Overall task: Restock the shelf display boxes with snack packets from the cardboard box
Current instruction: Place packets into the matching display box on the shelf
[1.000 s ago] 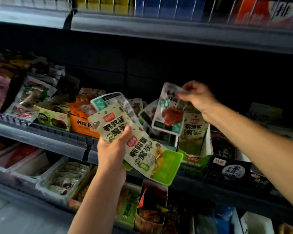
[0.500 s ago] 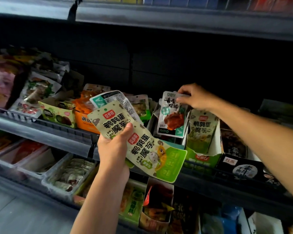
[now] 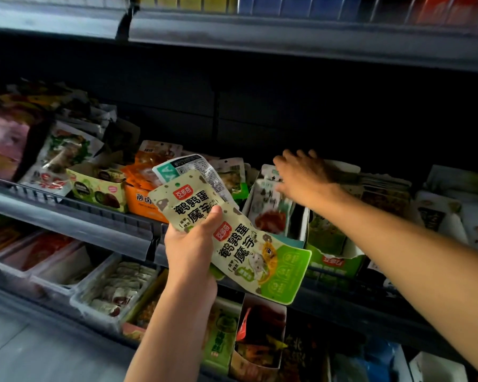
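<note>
On mid shelf (image 3: 66, 216), L hand (image 3: 191, 252) grips green packets (image 3: 232, 235), R hand (image 3: 304, 175) fingers spread over display box (image 3: 301, 224).

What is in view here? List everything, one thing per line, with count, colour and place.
green-and-cream snack packets: at least two, fanned out, gripped in the left hand; a white-and-teal packet sits behind them.
white packet with red food picture: one, standing in the white display box under the right hand.
white display box: one, middle shelf, centre.
green display box: one, middle shelf, right of the white box.
orange display box: one, middle shelf, left of centre.
pale green display box: one, middle shelf, left of the orange box.
clear trays: several, lower shelf, left.
middle shelf: one, dark grey rail.
left hand: one, grips the packets.
right hand: one, blurred, fingers spread, over the white box.
</note>
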A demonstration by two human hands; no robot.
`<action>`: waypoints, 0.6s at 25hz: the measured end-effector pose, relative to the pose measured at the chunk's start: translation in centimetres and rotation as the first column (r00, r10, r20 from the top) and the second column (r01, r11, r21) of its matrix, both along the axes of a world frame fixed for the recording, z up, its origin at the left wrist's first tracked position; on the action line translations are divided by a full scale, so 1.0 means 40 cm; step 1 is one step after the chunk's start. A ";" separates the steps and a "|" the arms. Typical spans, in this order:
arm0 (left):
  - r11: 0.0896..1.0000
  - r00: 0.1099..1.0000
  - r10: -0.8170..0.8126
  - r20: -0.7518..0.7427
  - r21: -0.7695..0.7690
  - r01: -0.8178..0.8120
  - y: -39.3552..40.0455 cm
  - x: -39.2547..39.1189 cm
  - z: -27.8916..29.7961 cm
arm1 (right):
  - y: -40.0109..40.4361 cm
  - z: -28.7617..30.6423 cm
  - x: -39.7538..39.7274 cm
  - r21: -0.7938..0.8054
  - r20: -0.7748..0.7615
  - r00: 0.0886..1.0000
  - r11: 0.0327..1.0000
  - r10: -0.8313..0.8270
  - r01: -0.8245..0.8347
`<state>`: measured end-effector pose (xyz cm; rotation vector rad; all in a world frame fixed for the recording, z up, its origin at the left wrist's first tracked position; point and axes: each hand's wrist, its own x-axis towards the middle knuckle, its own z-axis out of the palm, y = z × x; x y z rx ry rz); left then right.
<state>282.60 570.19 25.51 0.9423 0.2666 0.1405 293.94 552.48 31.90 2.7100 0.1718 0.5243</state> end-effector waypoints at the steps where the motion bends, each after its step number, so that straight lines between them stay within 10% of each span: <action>1: 1.000 1.000 0.000 -0.006 -0.009 0.000 0.000 -0.001 0.001 | 0.003 -0.013 -0.010 -0.038 0.026 0.999 0.999 0.031 -0.030; 4: 1.000 1.000 0.007 -0.008 -0.005 -0.007 0.003 -0.001 0.002 | 0.011 -0.035 -0.059 0.003 -0.236 0.944 0.972 0.230 -0.236; 7: 1.000 1.000 0.007 -0.010 -0.001 -0.007 0.005 -0.006 0.002 | 0.037 -0.057 -0.085 0.086 -0.690 0.719 0.995 0.089 -0.041; 15: 1.000 1.000 0.020 -0.006 -0.011 -0.021 0.014 -0.014 0.006 | 0.056 -0.090 -0.044 -0.014 -0.710 0.700 0.995 -0.077 0.096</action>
